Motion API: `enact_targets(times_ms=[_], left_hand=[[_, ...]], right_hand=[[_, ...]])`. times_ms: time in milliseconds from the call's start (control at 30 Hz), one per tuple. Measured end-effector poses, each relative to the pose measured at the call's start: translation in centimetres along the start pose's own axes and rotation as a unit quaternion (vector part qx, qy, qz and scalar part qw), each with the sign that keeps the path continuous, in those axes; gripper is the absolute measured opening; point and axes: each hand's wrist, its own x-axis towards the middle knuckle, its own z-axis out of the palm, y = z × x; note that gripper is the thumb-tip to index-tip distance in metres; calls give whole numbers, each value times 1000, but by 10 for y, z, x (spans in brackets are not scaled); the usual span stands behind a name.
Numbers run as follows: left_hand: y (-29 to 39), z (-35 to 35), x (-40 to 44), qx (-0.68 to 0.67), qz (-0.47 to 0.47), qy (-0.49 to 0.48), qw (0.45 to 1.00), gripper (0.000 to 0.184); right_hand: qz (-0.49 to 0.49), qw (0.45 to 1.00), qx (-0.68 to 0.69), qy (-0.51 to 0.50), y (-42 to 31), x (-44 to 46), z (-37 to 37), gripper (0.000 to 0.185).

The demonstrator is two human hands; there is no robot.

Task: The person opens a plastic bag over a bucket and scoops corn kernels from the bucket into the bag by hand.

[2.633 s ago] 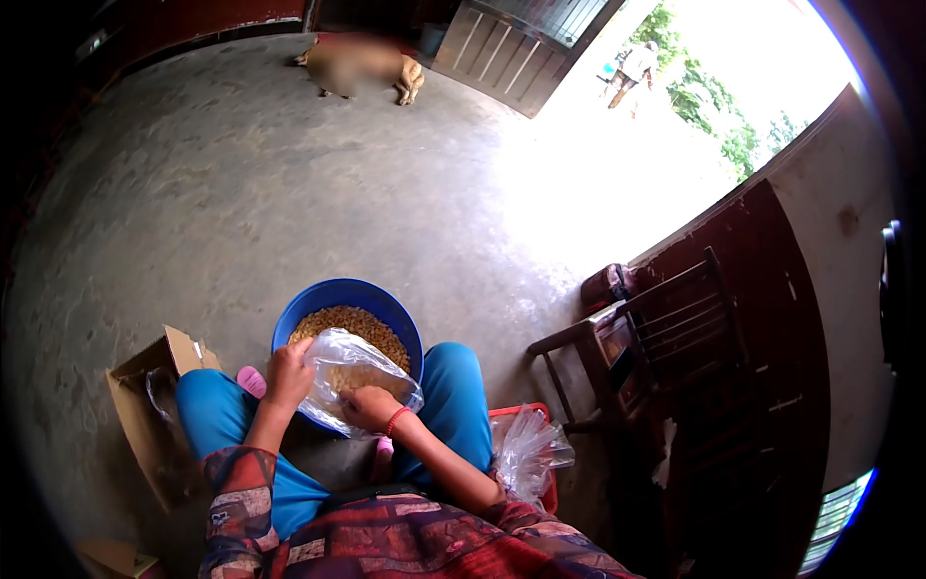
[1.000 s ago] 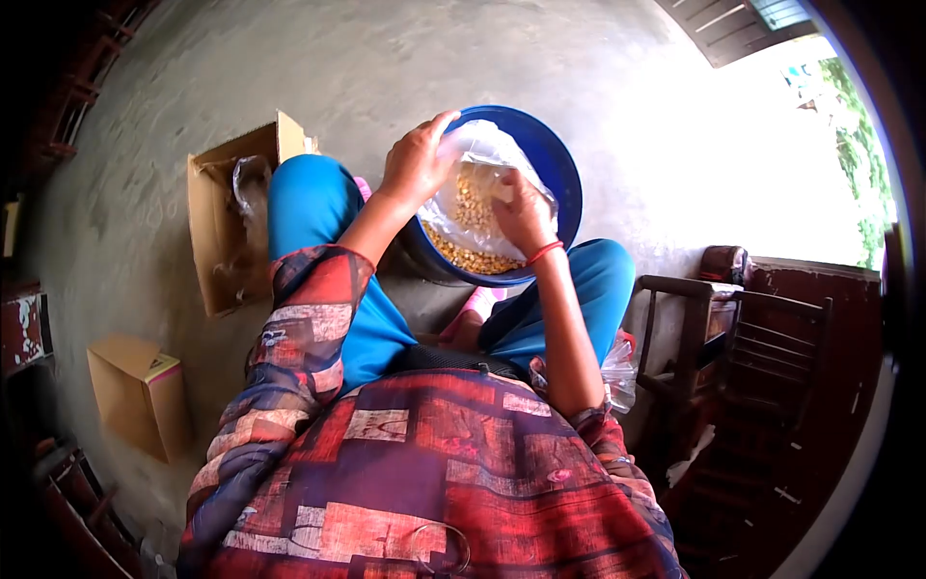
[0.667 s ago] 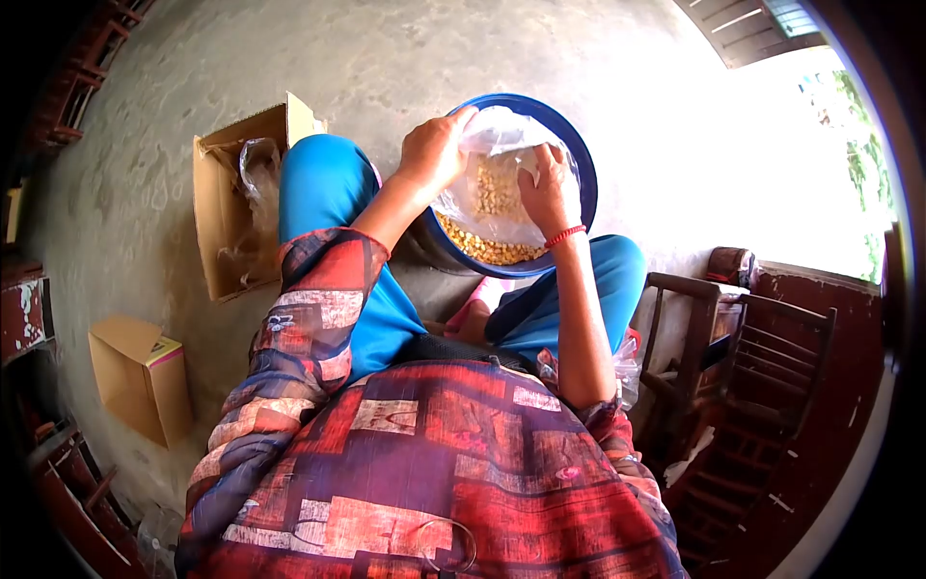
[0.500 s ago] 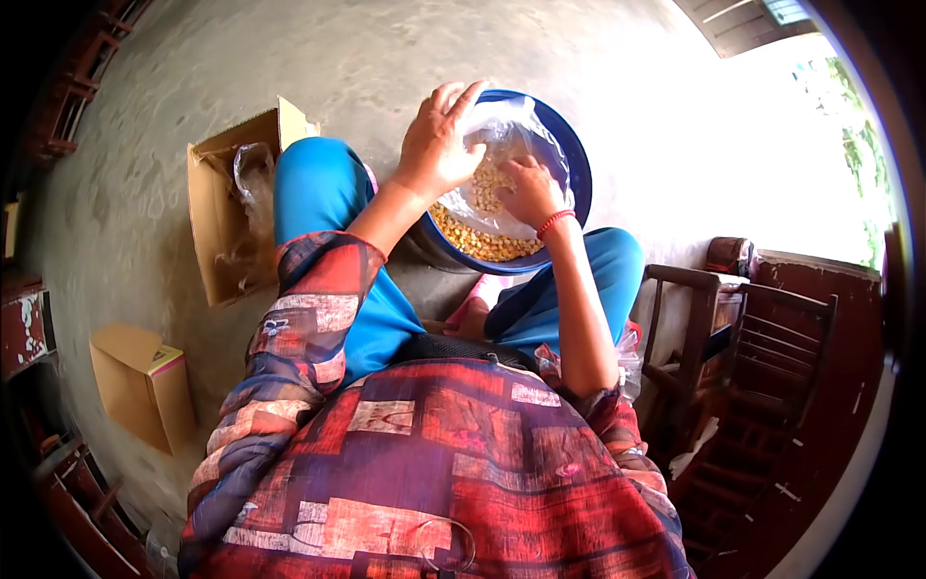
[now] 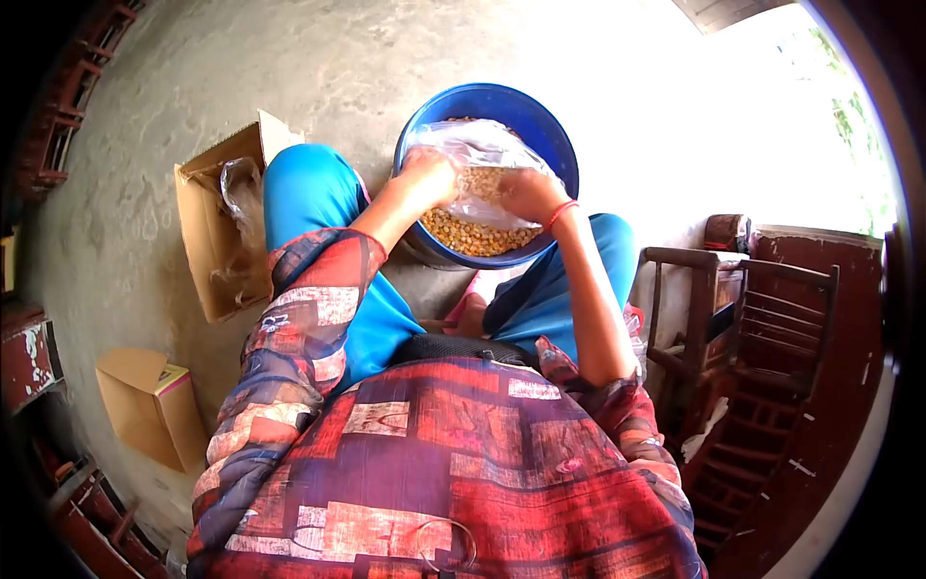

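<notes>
Over the blue bucket (image 5: pixel 561 145), which stood on the floor (image 5: pixel 318 58) in front of the seated person, a clear plastic bag (image 5: pixel 482 145) lay on loose yellow kernels (image 5: pixel 482 236), with more kernels showing inside it. The left hand (image 5: pixel 432 177) was at one side of the bag and the right hand (image 5: pixel 531 196) at the other; both were curled, but blur hid whether the fingers pinched the plastic. An open cardboard box (image 5: pixel 207 241) sat beside one knee.
</notes>
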Motion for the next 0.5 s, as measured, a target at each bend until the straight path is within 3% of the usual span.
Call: enact_targets(times_ms=[33, 67, 133, 200, 267, 333, 467, 500], left_hand=[[3, 2, 0, 34, 13, -9, 999, 27], [6, 1, -1, 34, 16, -11, 999, 27], [6, -6, -3, -29, -8, -57, 998, 35], [-2, 0, -9, -68, -18, -35, 997, 42], [11, -3, -4, -95, 11, -23, 995, 42], [1, 5, 4, -125, 29, -3, 992, 42], [-14, 19, 14, -120, 22, 3, 992, 44], [-6, 12, 12, -111, 12, -13, 994, 44]], right_hand=[[-56, 990, 63, 110, 2, -1, -4, 23], [-51, 990, 60, 113, -1, 4, -14, 29], [-75, 953, 71, 284, -19, 13, -30, 40], [-103, 943, 53, 311, -12, 39, -27, 50], [11, 986, 42, 162, -16, 52, -20, 44], [-51, 995, 0, 86, -10, 61, -14, 39], [-100, 958, 176, 205, -27, 13, -47, 28], [-119, 919, 310, 212, -26, -5, -57, 24]])
